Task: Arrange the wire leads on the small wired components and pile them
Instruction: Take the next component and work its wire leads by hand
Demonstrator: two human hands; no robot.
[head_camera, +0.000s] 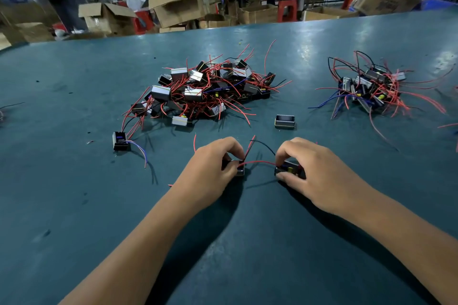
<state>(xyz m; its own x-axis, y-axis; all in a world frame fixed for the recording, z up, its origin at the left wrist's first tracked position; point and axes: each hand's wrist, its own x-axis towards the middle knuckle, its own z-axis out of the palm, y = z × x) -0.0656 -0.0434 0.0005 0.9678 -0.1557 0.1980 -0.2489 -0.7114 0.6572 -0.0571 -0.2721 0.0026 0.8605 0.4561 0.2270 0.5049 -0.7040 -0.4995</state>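
At a dark teal work table, a worker's two bare hands meet in the lower centre of the frame, each closed around a small wired part. The left hand curls its fingers over a small silver-and-black boxed component, pinning it against the tabletop, most of it hidden under the knuckles. The right hand pinches a second small black component with a yellow spot between thumb and fingertips. A thin red wire lead runs straight from one part to the other, and a black lead arcs up between the hands; the grip appears meant to hold the bodies steady while the leads are drawn out and set in order.

Above the hands, in the middle of the frame, lies a large tangled heap of silver-cased components with red leads, seemingly the unsorted stock. At the right edge sits a smaller pile of similar components with red, black and blue leads splayed outward, which may be the finished pile, though that cannot be confirmed. A single open black-and-silver casing without wires lies alone between the heaps, just above the right hand. At centre left stands one black component trailing blue and red wires, set apart from the heap.

Across the top of the frame, beyond the table's far edge, open brown cardboard boxes and seated workers fill the blurred workshop floor.
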